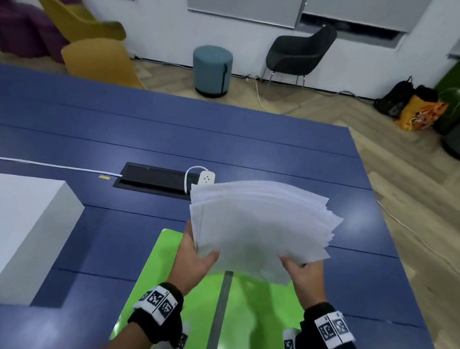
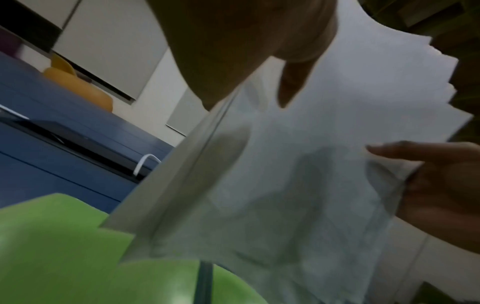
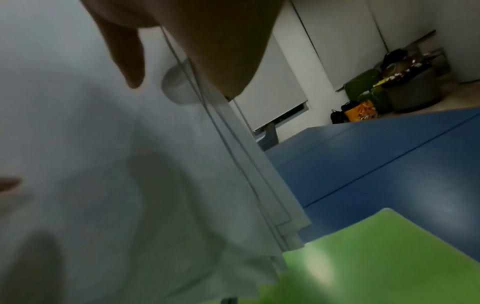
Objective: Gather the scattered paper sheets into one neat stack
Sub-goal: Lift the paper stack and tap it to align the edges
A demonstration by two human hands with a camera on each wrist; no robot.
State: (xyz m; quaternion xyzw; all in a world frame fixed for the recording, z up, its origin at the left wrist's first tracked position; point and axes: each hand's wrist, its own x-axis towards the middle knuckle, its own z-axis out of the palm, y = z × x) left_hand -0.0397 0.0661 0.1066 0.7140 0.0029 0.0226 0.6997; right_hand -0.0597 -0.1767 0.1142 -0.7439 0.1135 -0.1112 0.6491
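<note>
A thick sheaf of white paper sheets [image 1: 260, 223] hangs in the air above the green mat [image 1: 260, 321], its far and right edges fanned unevenly. My left hand [image 1: 196, 256] grips the sheaf's near left edge, thumb on top, fingers hidden behind. My right hand [image 1: 303, 271] holds the near right corner the same way. In the left wrist view the paper sheets [image 2: 324, 144] fill the frame with my left hand [image 2: 259, 51] above, and the right hand's fingers [image 2: 428, 164] at the far side. In the right wrist view my right hand [image 3: 187, 45] clamps the paper sheets [image 3: 116, 164].
The blue table [image 1: 142, 124] holds a white foam block [image 1: 6, 238] at the left, a black cable hatch [image 1: 156, 179] and a white power strip [image 1: 207, 177] behind the sheaf. A grey strip [image 1: 219, 316] runs down the mat's middle. Chairs, a stool and bags stand on the floor beyond.
</note>
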